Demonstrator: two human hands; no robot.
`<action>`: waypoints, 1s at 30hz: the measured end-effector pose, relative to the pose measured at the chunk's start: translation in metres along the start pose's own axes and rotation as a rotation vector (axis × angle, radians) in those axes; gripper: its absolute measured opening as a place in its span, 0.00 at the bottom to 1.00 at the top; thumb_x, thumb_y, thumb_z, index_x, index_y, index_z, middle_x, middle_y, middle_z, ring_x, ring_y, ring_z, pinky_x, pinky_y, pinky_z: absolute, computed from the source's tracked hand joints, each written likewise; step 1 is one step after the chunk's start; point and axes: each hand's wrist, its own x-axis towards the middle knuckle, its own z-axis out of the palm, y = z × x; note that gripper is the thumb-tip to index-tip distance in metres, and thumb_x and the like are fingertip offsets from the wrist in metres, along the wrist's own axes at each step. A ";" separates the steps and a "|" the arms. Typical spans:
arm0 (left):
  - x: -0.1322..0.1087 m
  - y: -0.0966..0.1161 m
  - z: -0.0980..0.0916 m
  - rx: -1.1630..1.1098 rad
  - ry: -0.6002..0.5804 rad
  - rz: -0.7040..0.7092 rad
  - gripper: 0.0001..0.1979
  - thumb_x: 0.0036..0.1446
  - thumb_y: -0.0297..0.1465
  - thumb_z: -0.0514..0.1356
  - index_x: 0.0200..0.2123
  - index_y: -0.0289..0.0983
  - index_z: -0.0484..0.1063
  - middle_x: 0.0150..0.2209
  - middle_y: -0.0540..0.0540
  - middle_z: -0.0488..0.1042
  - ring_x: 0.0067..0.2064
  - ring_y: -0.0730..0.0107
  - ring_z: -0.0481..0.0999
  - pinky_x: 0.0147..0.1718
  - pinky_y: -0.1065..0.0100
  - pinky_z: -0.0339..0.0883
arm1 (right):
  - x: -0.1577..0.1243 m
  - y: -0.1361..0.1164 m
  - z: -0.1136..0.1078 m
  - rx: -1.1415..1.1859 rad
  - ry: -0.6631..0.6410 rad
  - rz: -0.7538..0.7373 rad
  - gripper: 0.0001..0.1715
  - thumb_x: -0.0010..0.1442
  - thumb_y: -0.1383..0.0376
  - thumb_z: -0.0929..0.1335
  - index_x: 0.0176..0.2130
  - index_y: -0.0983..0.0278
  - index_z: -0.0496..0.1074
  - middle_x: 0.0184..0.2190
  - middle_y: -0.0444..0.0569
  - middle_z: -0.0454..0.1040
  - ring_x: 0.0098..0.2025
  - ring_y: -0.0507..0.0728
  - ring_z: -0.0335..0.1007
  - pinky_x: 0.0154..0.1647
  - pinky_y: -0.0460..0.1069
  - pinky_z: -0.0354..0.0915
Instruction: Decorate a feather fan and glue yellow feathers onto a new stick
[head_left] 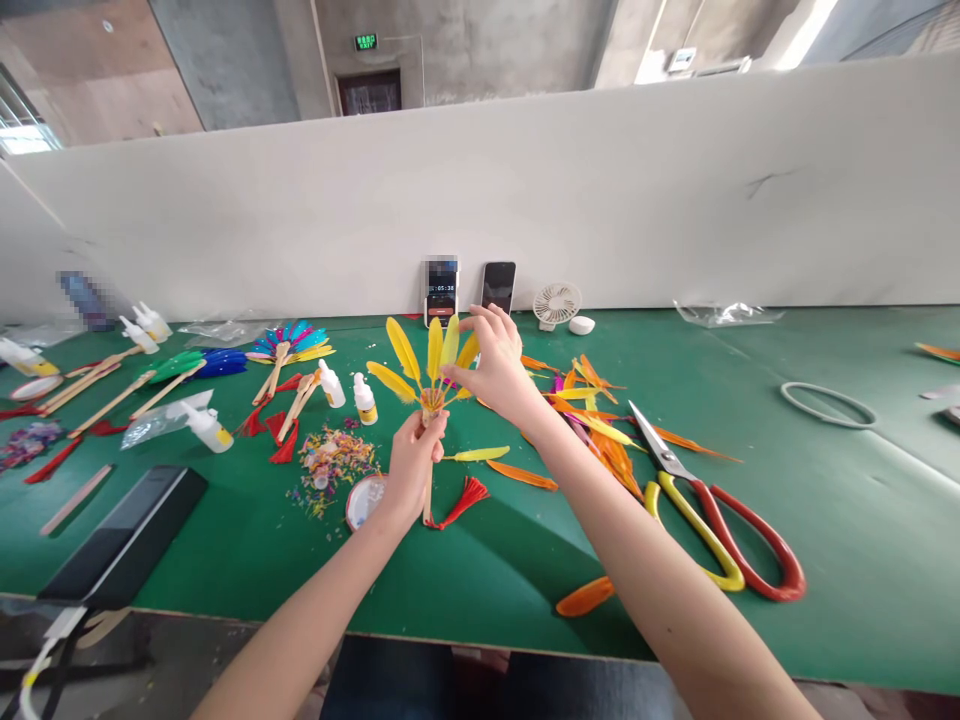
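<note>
Fanning above left grip (415,455): feather fan (431,362)

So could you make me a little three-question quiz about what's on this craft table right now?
1. True or false: the left hand grips the stick of a fan of yellow feathers.
2. Which lies nearest the right forearm: A) scissors, B) small white fan, C) white ring?
3. What colour is the tassel hanging below the left hand?

Key:
1. True; the right hand touches the feather tips.
2. A.
3. Red.
</note>
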 end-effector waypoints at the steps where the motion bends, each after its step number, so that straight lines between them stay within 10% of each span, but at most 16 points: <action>1: 0.000 0.000 0.000 0.003 0.000 -0.002 0.13 0.39 0.37 0.63 0.25 0.34 0.68 0.19 0.56 0.57 0.17 0.86 0.54 0.17 0.74 0.45 | 0.000 0.000 -0.001 -0.004 0.006 -0.004 0.25 0.41 0.64 0.68 0.42 0.61 0.63 0.54 0.55 0.59 0.60 0.67 0.42 0.56 0.64 0.43; 5: 0.000 0.000 -0.001 0.020 0.002 -0.003 0.12 0.41 0.36 0.63 0.26 0.34 0.68 0.19 0.56 0.57 0.17 0.85 0.54 0.17 0.73 0.46 | 0.002 0.002 -0.005 -0.004 0.033 -0.022 0.29 0.43 0.63 0.67 0.47 0.58 0.60 0.53 0.53 0.59 0.60 0.67 0.44 0.56 0.64 0.44; 14: -0.002 0.000 -0.002 0.047 -0.054 0.000 0.13 0.42 0.37 0.62 0.27 0.34 0.69 0.20 0.55 0.57 0.17 0.85 0.55 0.18 0.73 0.47 | 0.008 0.009 -0.011 0.054 0.054 0.011 0.05 0.46 0.62 0.67 0.26 0.60 0.67 0.49 0.49 0.66 0.58 0.66 0.47 0.56 0.63 0.48; 30: -0.003 -0.001 -0.002 0.038 -0.059 0.024 0.11 0.43 0.36 0.62 0.27 0.34 0.70 0.19 0.55 0.58 0.18 0.84 0.54 0.18 0.73 0.47 | 0.008 0.008 -0.013 0.088 0.056 0.004 0.05 0.47 0.64 0.65 0.21 0.60 0.65 0.45 0.48 0.69 0.56 0.65 0.50 0.55 0.63 0.49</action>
